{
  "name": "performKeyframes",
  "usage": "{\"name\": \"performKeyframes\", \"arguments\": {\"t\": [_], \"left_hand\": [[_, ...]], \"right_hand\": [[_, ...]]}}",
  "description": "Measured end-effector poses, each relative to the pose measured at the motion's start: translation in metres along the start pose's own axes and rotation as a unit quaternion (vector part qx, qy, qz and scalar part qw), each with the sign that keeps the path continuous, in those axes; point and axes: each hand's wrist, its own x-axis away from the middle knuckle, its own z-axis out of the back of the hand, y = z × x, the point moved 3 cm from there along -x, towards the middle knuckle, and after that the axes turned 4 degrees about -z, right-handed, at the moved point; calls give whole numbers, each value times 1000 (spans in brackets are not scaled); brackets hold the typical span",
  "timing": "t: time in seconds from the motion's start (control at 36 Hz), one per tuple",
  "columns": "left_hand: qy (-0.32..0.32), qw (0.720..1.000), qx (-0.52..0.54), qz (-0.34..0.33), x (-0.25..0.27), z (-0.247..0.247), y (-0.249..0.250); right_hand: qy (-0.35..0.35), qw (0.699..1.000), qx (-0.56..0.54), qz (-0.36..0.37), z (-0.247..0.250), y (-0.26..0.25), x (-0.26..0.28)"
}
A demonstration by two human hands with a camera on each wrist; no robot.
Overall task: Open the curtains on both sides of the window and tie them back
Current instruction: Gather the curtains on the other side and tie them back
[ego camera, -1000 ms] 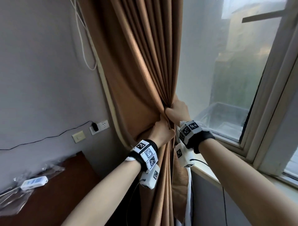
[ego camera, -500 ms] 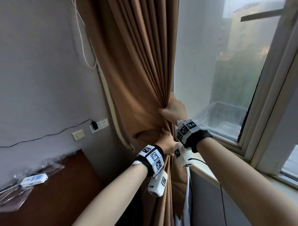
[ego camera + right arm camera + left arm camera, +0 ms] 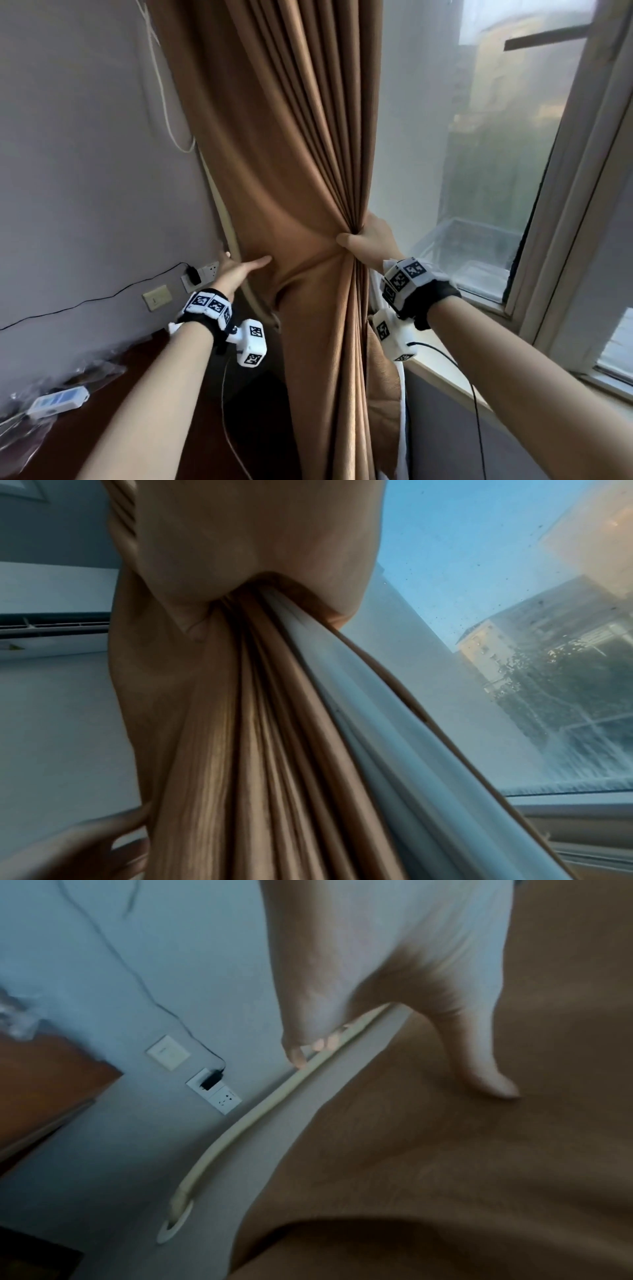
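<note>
From the head view, the right hand (image 3: 368, 240) is clenched around the gathered waist of the brown curtain (image 3: 308, 144), pleats fanning out above its fist and hanging straight below it. The left hand (image 3: 239, 270) is released, fingers extended, reaching for the cream tieback (image 3: 229, 236) that hangs along the wall just past its fingertips; its thumb lies against the loose fabric bulging between the two hands. Beyond the right hand is the window (image 3: 479, 171), uncovered on this side. Below the left forearm a desk (image 3: 113, 373) carries a white remote (image 3: 58, 401).

In the left wrist view, the fingertips (image 3: 298, 1058) are at or just touching the tieback band, whose looped end (image 3: 174, 1223) dangles below; the frame is blurred, so no firm grip is visible.

The right wrist view shows the bundle, pale lining (image 3: 377, 723) included, squeezed tightly within the fist.

To do this step well, I judge the right hand should keep the bundle tight while the left takes the band near its looped end and sweeps it round under the slack bulge, so no fold escapes.
</note>
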Motion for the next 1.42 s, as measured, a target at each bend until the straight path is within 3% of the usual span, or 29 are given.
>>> {"name": "performKeyframes", "arguments": {"t": [0.14, 0.22, 0.31, 0.42, 0.47, 0.64, 0.75, 0.89, 0.97, 1.06, 1.11, 1.17, 1.22, 1.25, 1.31, 1.42], "left_hand": [[-101, 992, 61, 41, -9, -10, -3], [6, 1000, -1, -9, -6, -13, -2], [110, 981, -149, -66, 5, -18, 8], [170, 964, -166, -116, 32, -22, 23], [168, 963, -161, -138, 49, -29, 32], [69, 956, -194, -209, 99, -65, 69], [27, 948, -244, -200, 110, -79, 85], [-115, 932, -309, -151, 114, -93, 103], [-166, 921, -327, -132, 113, -91, 110], [-249, 931, -244, -106, 112, -89, 110], [-282, 949, -133, -39, 112, -86, 112], [-305, 947, -97, -5, 115, -84, 120], [-284, 944, -166, -16, 112, -90, 124], [-238, 952, -190, -19, 110, -93, 126], [-143, 971, -190, -24, 109, -97, 127], [-55, 984, -162, -52, 105, -108, 125]], "right_hand": [[0, 1000, -2, -2, 0, 1, 1], [-11, 1000, 4, -12, -1, 2, 0], [-21, 1000, 8, -15, -1, 2, -1], [-27, 998, 40, -31, -3, 3, -5], [-34, 997, 62, -35, -4, 3, -6], [-61, 993, 103, -20, -8, -7, -3], [-81, 989, 123, -7, -11, -12, 3], [-96, 987, 130, 10, -14, -22, 11], [-125, 983, 132, 11, -13, -26, 15], [-160, 976, 146, 27, -9, -32, 16], [-182, 971, 150, 37, -10, -30, 17], [-196, 968, 150, 46, -12, -25, 21], [-202, 968, 131, 66, -15, -21, 28], [-202, 969, 116, 80, -14, -21, 31], [-200, 970, 102, 93, -11, -20, 37], [-225, 966, 115, 59, -9, -9, 34]]}}
